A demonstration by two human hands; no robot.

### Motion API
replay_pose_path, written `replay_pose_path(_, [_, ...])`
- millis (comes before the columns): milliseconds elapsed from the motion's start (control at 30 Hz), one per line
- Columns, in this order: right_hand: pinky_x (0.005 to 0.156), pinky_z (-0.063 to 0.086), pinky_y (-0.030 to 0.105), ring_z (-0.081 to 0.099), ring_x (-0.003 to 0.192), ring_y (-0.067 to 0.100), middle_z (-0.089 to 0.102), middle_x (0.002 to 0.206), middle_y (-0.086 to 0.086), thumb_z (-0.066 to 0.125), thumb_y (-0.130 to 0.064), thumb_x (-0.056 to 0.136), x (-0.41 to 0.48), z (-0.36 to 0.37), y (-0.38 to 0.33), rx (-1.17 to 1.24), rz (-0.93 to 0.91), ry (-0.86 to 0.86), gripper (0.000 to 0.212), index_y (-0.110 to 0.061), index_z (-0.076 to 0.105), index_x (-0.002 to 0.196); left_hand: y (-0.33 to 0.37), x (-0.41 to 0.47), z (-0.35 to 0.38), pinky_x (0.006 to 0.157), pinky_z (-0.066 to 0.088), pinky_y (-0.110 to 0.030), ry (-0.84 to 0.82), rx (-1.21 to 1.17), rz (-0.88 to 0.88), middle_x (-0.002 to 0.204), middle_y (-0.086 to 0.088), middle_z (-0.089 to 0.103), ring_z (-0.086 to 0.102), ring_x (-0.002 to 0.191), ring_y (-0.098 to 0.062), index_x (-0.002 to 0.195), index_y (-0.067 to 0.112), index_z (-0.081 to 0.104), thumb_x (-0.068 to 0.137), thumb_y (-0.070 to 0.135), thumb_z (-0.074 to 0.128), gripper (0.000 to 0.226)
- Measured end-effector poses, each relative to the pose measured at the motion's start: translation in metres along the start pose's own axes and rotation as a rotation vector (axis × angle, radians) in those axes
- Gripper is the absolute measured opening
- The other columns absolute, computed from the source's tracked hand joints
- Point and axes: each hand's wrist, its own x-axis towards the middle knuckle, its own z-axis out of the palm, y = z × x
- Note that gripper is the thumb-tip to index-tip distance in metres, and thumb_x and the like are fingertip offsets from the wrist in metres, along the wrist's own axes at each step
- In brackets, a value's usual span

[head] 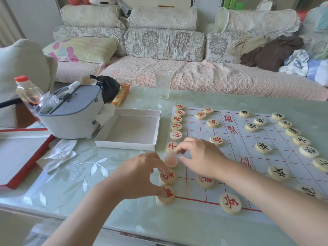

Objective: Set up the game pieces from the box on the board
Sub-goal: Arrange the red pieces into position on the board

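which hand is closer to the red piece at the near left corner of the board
Left. The left hand touches the corner piece with a fingertip; the right hand is farther up the board, pinching a blurred piece.

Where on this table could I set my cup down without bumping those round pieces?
The white box is bare inside. Bare tabletop lies beyond the board, right of the drinking glass, and at the front left, between the crumpled tissue and the left hand. Crowded: the red pieces by the right hand, and the black pieces opposite.
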Motion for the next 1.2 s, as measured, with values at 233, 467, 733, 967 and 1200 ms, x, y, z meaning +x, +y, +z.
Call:
replay_pose_path(233, [0.075, 0.038, 0.026, 0.056, 0.100, 0.008, 0.058, 0.110, -0.017, 0.060, -0.036, 0.092, -0.001, 0.003, 0.002, -0.002, 0.042, -0.002, 0.017, -0.037, 0.066, 0.108, 0.002, -0.007, -0.001, 0.066, 0.034, -0.007, -0.048, 0.007, 0.043, 0.103, 0.028, 0.048, 0.046, 0.091, 0.012, 0.096, 0.054, 0.057, 0.053, 0.067, 0.078, 0.050])
replay_pose_path(467, [0.088, 0.049, 0.033, 0.059, 0.102, 0.009, 0.065, 0.103, -0.015, 0.062, -0.032, 0.089, 0.001, 0.009, -0.002, 0.022, 0.015, -0.020, 0.014, -0.038, 0.069, 0.099, 0.000, -0.002, 0.000, 0.066, 0.032, -0.008, -0.019, 0.022, 0.022, 0.100, 0.023, 0.051, 0.044, 0.089, 0.012, 0.097, 0.048, 0.064, 0.058, 0.063, 0.077, 0.044])
replay_pose_path(733, [0.083, 0.049, 0.030, 0.060, 0.097, 0.006, 0.065, 0.103, -0.017, 0.061, -0.031, 0.089, 0.004, 0.007, -0.001, 0.087, 0.053, 0.016, 0.014, -0.036, 0.070, 0.100, 0.001, 0.002, -0.002, 0.073, 0.041, -0.012, 0.038, -0.064, 0.024, 0.098, 0.024, 0.053, 0.050, 0.090, 0.006, 0.091, 0.045, 0.065, 0.063, 0.069, 0.067, 0.037])
replay_pose_path(967, [0.074, 0.043, 0.032, 0.058, 0.104, 0.016, 0.056, 0.121, -0.010, 0.056, -0.029, 0.093, 0.036, -0.002, 0.019, 0.009, 0.209, 0.135, 0.025, -0.036, 0.061, 0.117, -0.010, 0.056, -0.015, 0.080, 0.039, -0.021, 0.372, 0.018, -0.008, 0.101, 0.015, 0.058, 0.051, 0.097, -0.007, 0.100, 0.034, 0.068, 0.091, 0.034, 0.059, 0.013])
replay_pose_path(1200, [0.087, 0.047, 0.033, 0.057, 0.119, 0.018, 0.059, 0.132, -0.010, 0.061, -0.031, 0.090, 0.060, -0.005, 0.035, 0.049, 0.220, 0.026, 0.036, -0.040, 0.060, 0.124, -0.007, 0.132, -0.015, 0.100, 0.037, -0.032, 0.269, 0.128, -0.079, 0.118, 0.008, 0.063, 0.052, 0.114, -0.017, 0.107, 0.035, 0.069, 0.091, 0.028, 0.056, 0.021])
